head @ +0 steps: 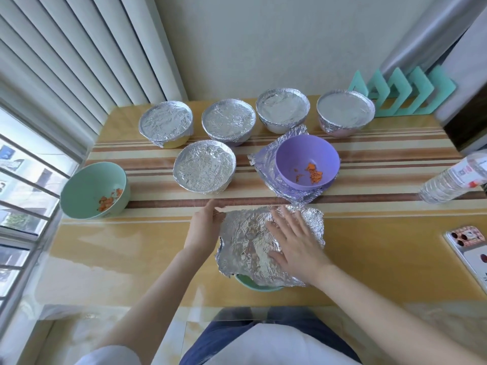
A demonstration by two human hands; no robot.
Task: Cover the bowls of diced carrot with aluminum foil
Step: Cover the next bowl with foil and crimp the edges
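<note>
A crinkled foil sheet [247, 241] lies loosely over a green bowl [253, 285] near the table's front edge; only the bowl's near rim shows. My right hand [292, 241] presses flat on top of the foil with fingers spread. My left hand [204, 225] touches the foil's left edge, fingers fairly straight. An uncovered purple bowl [307, 160] with diced carrot stands on another foil sheet [263, 159]. At the left edge stands an uncovered green bowl [93, 189] with carrot. Several foil-covered bowls [204, 165] stand behind.
A plastic water bottle [456, 177] lies at the right edge. A phone [471, 248] rests at the front right. Teal foam shapes [400, 93] lean at the back right. Window blinds [66, 61] run along the left.
</note>
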